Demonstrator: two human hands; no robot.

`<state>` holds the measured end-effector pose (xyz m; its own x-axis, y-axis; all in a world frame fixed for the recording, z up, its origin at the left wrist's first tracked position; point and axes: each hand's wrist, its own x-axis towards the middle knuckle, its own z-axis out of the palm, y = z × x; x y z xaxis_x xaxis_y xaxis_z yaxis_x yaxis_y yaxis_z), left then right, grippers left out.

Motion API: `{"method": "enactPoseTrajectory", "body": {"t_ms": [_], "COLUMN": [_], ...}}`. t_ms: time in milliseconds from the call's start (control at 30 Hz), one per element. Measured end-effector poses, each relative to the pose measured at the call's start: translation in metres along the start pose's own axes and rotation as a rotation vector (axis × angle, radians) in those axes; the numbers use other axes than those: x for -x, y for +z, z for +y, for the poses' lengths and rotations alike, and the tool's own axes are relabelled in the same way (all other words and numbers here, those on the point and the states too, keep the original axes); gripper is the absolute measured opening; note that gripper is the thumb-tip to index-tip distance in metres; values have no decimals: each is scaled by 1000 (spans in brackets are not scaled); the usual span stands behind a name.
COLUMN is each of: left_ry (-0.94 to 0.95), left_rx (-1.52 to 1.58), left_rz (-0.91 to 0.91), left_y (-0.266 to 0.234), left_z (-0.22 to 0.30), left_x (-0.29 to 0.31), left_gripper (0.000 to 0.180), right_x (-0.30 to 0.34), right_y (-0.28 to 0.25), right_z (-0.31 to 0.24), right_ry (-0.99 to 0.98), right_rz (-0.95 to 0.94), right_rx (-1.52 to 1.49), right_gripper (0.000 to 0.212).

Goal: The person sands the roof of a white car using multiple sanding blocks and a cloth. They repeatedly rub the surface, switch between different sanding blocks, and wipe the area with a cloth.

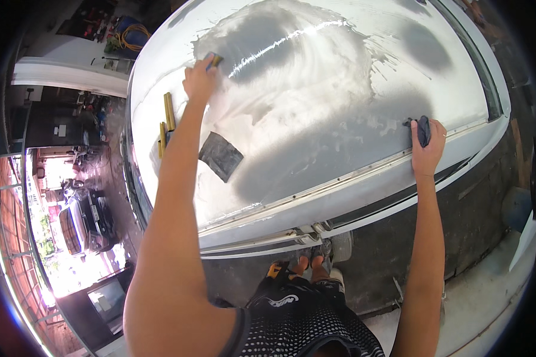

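A white car roof (pixel 315 77) with grey patches and a wet sheen spreads before me. At its left part, my left hand (pixel 200 82) is closed on a small block (pixel 215 60) with dark, blue and yellow parts, pressed to the surface near a grey patch. Over by the near right edge of the roof, my right hand (pixel 430 146) is wrapped round a dark crumpled cloth (pixel 423 131). Between my arms, closer to the left one, a dark square sheet (pixel 221 156), like sandpaper, lies flat on the roof.
Two yellowish bars, a longer one (pixel 169 112) and one partly behind my left arm (pixel 161 140), rest on the roof. A metal trim rail (pixel 339 178) runs along its near edge. Another car (pixel 86 221) stands far left by a bright opening. A coiled orange hose (pixel 134 37) sits at upper left.
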<state>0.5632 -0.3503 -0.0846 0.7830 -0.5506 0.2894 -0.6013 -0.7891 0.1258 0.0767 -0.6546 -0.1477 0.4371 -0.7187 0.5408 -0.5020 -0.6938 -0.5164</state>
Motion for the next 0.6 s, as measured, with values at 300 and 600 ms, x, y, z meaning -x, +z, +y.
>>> {"method": "enactPoseTrajectory", "body": {"t_ms": [300, 600], "left_ry": [157, 246], "left_rx": [35, 78], "left_rz": [-16, -52], "left_y": [4, 19], "left_z": [-3, 6], "left_x": [74, 106], "left_gripper": [41, 46], "right_x": [-2, 6], "right_y": [-10, -9], "right_z": [12, 22], "right_ry": [-9, 0], "right_rz": [20, 32], "right_rx": [59, 86], "right_gripper": [37, 40]}}
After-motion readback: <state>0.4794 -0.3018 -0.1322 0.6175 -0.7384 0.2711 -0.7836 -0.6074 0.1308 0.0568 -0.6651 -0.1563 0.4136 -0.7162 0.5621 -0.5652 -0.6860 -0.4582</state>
